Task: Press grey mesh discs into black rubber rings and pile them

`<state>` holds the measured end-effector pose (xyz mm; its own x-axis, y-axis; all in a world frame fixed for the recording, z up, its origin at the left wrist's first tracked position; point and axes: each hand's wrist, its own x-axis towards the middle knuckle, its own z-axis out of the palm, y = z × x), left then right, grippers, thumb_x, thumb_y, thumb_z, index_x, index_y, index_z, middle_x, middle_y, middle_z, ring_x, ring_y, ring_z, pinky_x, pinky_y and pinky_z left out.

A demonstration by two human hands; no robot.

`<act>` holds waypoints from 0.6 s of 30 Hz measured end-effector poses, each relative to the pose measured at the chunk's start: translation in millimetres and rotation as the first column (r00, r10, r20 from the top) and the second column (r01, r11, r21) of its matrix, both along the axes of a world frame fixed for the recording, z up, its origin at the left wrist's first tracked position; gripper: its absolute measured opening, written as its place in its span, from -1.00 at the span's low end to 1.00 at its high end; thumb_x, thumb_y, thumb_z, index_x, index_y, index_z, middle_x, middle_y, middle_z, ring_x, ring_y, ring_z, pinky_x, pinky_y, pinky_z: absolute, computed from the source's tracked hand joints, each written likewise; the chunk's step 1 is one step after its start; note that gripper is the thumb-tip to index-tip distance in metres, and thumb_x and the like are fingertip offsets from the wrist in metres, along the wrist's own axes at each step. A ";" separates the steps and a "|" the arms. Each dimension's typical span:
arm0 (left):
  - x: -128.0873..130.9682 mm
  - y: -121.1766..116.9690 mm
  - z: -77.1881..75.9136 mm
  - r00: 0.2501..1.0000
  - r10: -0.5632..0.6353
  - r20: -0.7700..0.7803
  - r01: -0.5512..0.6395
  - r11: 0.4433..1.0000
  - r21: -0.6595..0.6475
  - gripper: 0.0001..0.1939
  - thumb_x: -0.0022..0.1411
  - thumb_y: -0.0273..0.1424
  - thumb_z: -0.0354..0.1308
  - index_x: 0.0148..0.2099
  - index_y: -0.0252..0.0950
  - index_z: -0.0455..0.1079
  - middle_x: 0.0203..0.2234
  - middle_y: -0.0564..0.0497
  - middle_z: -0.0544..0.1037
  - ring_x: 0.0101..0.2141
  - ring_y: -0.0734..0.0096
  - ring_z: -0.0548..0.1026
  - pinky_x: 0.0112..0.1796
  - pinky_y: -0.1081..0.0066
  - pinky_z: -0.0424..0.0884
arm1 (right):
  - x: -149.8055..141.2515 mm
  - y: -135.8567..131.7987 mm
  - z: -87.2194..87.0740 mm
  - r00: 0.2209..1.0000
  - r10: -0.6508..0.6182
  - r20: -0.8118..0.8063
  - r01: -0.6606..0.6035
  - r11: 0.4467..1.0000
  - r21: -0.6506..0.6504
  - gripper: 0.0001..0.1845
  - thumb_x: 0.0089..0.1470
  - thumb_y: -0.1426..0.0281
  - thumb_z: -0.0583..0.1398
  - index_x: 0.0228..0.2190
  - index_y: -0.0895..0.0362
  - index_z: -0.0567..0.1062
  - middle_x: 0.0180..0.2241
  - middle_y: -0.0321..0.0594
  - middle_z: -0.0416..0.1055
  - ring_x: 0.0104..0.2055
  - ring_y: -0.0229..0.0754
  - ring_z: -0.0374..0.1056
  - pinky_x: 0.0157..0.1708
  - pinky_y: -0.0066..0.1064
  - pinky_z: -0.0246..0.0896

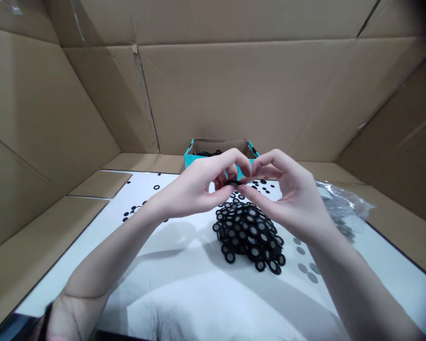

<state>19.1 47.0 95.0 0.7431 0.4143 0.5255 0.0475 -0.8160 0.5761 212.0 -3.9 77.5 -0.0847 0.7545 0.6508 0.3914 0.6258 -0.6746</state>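
Observation:
Between the fingertips of my left hand [195, 185] and my right hand [286, 196] is a small black rubber ring [233, 183], pinched by both at once. Its exact shape is partly hidden by my fingers. Just below my hands lies a heaped pile of similar black rings with pale centres [249, 232], and my fingers are not touching it. A few loose black rings [263, 182] lie just beyond my right fingertips.
A teal cardboard box [220, 152] holding dark items stands behind my hands. More black rings [135, 210] are scattered on the white sheet [383, 255]. A crumpled clear plastic bag [341, 201] lies at right. Tan cardboard walls [255, 94] surround the area.

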 end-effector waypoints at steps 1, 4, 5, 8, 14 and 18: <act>0.4 0.4 -1.2 1.000 0.000 0.012 0.001 1.000 -0.015 -0.76 0.30 -0.60 0.07 -0.03 -0.25 0.28 -0.27 0.04 0.45 -0.32 0.56 0.45 -0.32 0.54 0.45 | 0.2 0.2 -0.3 1.000 0.001 -0.006 -0.001 1.000 -0.006 -0.70 -0.02 0.39 0.41 -0.35 0.03 0.38 -0.40 -0.37 0.45 -0.30 -0.18 0.47 -0.18 -0.23 0.36; 1.6 1.0 -4.6 0.998 -0.021 0.066 0.027 0.995 -0.094 -0.76 0.35 -0.58 0.04 0.02 -0.22 0.26 -0.21 0.02 0.42 -0.31 0.57 0.47 -0.30 0.54 0.52 | 1.1 1.0 -1.7 0.999 0.038 -0.022 -0.039 0.999 -0.029 -0.70 -0.01 0.38 0.41 -0.35 0.03 0.37 -0.43 -0.39 0.42 -0.36 -0.21 0.43 -0.23 -0.24 0.36; 1.7 1.0 -5.2 0.996 -0.035 0.080 0.044 0.992 -0.120 -0.76 0.36 -0.57 0.04 0.03 -0.22 0.25 -0.22 0.03 0.41 -0.31 0.57 0.47 -0.29 0.55 0.54 | 1.2 1.0 -2.1 0.998 0.056 -0.035 -0.057 0.998 -0.030 -0.70 -0.01 0.39 0.41 -0.36 0.03 0.36 -0.43 -0.39 0.41 -0.38 -0.23 0.42 -0.26 -0.25 0.36; 0.9 0.2 -4.3 0.995 -0.070 0.065 0.078 0.988 -0.132 -0.78 0.34 -0.59 0.06 -0.02 -0.23 0.24 -0.25 0.04 0.41 -0.35 0.59 0.47 -0.30 0.56 0.56 | -0.5 0.4 -3.0 0.993 0.066 -0.099 -0.065 0.998 0.020 -0.64 -0.04 0.44 0.41 -0.39 0.00 0.31 -0.47 -0.42 0.34 -0.41 -0.24 0.37 -0.30 -0.26 0.37; -3.1 -2.9 2.1 1.000 0.013 -0.009 -0.013 0.999 0.038 -0.75 0.29 -0.64 0.07 -0.04 -0.25 0.27 -0.28 0.05 0.47 -0.28 0.54 0.49 -0.26 0.53 0.50 | -4.3 -1.7 -2.5 0.999 -0.027 -0.028 0.030 0.995 0.092 -0.68 -0.03 0.50 0.36 -0.40 0.00 0.31 -0.49 -0.44 0.34 -0.38 -0.21 0.44 -0.26 -0.23 0.36; -3.6 -3.5 4.5 1.000 0.020 -0.009 -0.020 1.000 0.011 -0.72 0.28 -0.63 0.09 -0.01 -0.25 0.27 -0.31 0.05 0.49 -0.29 0.52 0.51 -0.27 0.51 0.51 | -2.0 -3.9 -0.8 0.998 -0.049 0.036 0.044 0.992 0.116 -0.72 0.01 0.48 0.36 -0.34 0.00 0.37 -0.39 -0.40 0.41 -0.30 -0.17 0.52 -0.19 -0.20 0.41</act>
<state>15.5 43.6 99.5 0.7395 0.4233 0.5234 0.0693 -0.8213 0.5663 210.0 -7.8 76.6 -0.0781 0.6784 0.7305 0.4463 0.6791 -0.5829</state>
